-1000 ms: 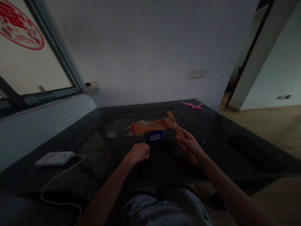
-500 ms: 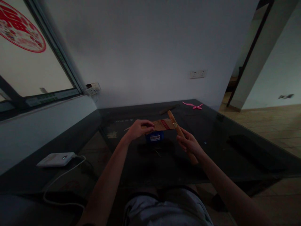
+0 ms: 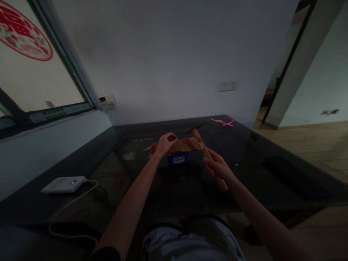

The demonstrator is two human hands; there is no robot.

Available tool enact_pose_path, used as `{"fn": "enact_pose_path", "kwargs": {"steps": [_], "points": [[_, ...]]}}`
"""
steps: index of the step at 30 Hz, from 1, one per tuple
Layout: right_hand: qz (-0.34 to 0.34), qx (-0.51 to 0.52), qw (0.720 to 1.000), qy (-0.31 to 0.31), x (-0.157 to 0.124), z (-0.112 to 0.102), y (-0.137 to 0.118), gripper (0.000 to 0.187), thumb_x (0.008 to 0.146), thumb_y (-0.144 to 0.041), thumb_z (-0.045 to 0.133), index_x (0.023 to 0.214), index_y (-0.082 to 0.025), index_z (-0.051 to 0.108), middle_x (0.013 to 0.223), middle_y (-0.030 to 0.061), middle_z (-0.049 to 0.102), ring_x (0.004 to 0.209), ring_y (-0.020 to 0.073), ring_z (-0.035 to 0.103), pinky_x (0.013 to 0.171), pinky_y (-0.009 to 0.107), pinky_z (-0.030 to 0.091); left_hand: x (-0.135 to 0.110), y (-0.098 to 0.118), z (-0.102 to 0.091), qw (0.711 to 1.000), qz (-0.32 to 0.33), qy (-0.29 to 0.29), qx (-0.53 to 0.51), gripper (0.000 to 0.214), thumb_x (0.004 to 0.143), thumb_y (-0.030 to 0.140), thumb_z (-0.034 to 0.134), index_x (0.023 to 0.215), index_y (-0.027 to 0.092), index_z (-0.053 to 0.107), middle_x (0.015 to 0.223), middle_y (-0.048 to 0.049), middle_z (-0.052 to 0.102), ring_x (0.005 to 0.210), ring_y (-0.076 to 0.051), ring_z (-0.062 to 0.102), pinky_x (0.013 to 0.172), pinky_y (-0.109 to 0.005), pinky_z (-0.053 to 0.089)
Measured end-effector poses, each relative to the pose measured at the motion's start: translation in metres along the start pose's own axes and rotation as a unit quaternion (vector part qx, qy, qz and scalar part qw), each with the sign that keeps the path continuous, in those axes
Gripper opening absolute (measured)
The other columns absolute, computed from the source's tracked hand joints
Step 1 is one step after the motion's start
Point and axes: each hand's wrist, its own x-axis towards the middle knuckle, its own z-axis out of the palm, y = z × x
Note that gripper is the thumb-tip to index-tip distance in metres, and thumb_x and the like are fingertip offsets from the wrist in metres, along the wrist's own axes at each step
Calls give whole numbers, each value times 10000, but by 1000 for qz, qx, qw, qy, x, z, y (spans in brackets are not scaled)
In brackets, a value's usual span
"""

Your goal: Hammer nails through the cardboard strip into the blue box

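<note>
Hammer [image 3: 205,151] gripped in R hand [image 3: 217,166]. L hand [image 3: 165,144] held over cardboard [image 3: 186,145], fingers curled; can't tell if anything pinched. Cardboard propped on blue box [image 3: 178,159], btwn near & far desk [image 3: 241,146] edges. Pink ribbon [image 3: 227,124] laid nr far R corner.

A wooden-handled hammer [image 3: 203,146] slants beside a tan-and-red cardboard strip [image 3: 187,145] lying across a blue box [image 3: 178,159].

A white device [image 3: 63,184] trailing a pale cable [image 3: 70,236] lies on the dark table [image 3: 241,148], left side, with a pink ribbon [image 3: 228,124] near its far right corner.
</note>
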Motion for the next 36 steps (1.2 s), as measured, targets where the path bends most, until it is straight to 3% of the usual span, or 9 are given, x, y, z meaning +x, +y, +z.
{"fn": "enact_pose_path", "kwargs": {"steps": [11,20,36], "points": [[1,-12,1000,-6,1,-2,3,752,757,-329,601,1390,-104,262,422,-118,409,294,53,321,291,171,257,-5,-6,-2,997,11,-30,67,104,707,222,623,769,139,632,746,-41,651,705,-148,608,665,-257,486],[11,-56,998,-5,0,4,-4,749,764,-339,580,1394,-96,256,413,-114,421,301,59,335,294,169,275,-4,-14,-3,996,19,-50,66,120,716,243,618,783,142,622,741,-32,642,685,-135,598,650,-244,482],[-7,-130,991,-23,4,11,-40,683,773,-301,555,1385,-129,307,438,-105,417,314,63,352,302,174,304,-7,-7,-3,995,27,-52,76,109,732,222,579,800,145,616,743,-25,638,702,-135,600,679,-250,482]]}}
